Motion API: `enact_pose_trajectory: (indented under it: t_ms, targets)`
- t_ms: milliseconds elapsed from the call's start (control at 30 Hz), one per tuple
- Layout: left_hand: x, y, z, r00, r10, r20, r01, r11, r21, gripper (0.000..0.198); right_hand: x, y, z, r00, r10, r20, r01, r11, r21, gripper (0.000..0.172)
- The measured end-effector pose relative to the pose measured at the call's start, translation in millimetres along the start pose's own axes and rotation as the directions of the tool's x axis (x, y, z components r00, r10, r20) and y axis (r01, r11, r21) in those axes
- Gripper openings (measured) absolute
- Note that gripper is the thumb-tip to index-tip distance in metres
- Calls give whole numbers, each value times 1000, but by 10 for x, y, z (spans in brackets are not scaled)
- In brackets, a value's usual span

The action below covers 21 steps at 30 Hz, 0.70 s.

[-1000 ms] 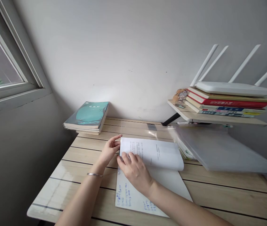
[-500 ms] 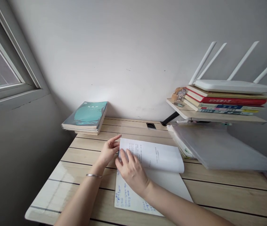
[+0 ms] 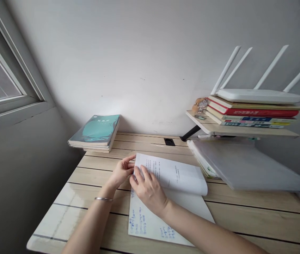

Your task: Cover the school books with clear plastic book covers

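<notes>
The left hand (image 3: pixel 122 171) is being held at the left edge of a printed page (image 3: pixel 171 174), with its fingers (image 3: pixel 128 163) curled in toward that edge; whether the paper is being pinched in this grip cannot be told. The right hand (image 3: pixel 148 188) is being laid over the same edge, its grip apart, with the fingers (image 3: pixel 144 173) spread and their tips being rested on the paper. A silver bangle (image 3: pixel 103 199) is being worn on the left wrist, just below the page's left edge. The printed page is being folded back in a soft curve and is being supported by a page of blue handwriting (image 3: pixel 141 222), which is being shown just below it. Both are being carried by a pale wooden tabletop (image 3: pixel 94 174) with dark lines across it. Well to the left of the printed page, a stack of books with a teal cover (image 3: pixel 94 129) is being kept on the tabletop's far corner. Just to the right of the page, a translucent plastic folder (image 3: pixel 245 165) is being propped over a pile of papers (image 3: pixel 205 165). Beyond the folder, a white router (image 3: pixel 258 96) is being supported by books (image 3: pixel 252 113) on a wall shelf (image 3: pixel 242 132).
</notes>
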<state>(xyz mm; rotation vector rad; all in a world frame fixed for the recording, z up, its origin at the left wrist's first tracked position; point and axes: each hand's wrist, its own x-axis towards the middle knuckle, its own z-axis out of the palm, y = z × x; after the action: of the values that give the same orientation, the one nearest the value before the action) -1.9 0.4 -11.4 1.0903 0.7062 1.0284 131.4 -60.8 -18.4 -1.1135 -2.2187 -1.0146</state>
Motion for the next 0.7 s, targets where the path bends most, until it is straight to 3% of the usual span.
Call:
enact_pose_trajectory:
  t_ms: [200, 300, 333, 367, 433, 500, 533, 567, 600, 700]
  targets:
    - [29, -18, -21, 996, 49, -79, -48, 999, 10, 65, -147, 197, -156, 997, -6, -77, 21, 981, 191, 32]
    - [57, -39, -12, 991, 84, -105, -81, 996, 30, 64, -440, 541, -257, 960, 271, -72, -232, 913, 334, 31]
    - [65, -47, -8, 989, 92, -115, -89, 996, 33, 65, -567, 684, -270, 909, 411, -73, -357, 856, 374, 29]
    - [71, -54, -4, 987, 98, -124, -95, 995, 34, 66, -701, 828, -271, 827, 558, -70, -487, 772, 408, 26]
    - [78, -66, 1, 984, 110, -142, -106, 994, 39, 68, -961, 1093, -249, 627, 779, -8, -678, 551, 486, 28]
    - [77, -74, 2, 980, 124, -159, -117, 992, 53, 70, -1162, 1282, -215, 389, 902, 190, -805, 232, 546, 34]
    - [75, -78, 0, 978, 129, -164, -120, 991, 63, 71, -1227, 1341, -203, 300, 904, 305, -828, 87, 554, 36]
    - [73, -81, -3, 977, 134, -167, -123, 990, 74, 71, -1266, 1378, -197, 244, 878, 411, -832, -28, 554, 37]
    - [71, -85, -9, 976, 138, -169, -125, 988, 85, 72, -1282, 1399, -196, 225, 838, 497, -826, -107, 554, 37]
    - [71, -99, -36, 976, 150, -156, -134, 985, 108, 72, -1232, 1414, -201, 262, 739, 621, -777, -220, 590, 37]
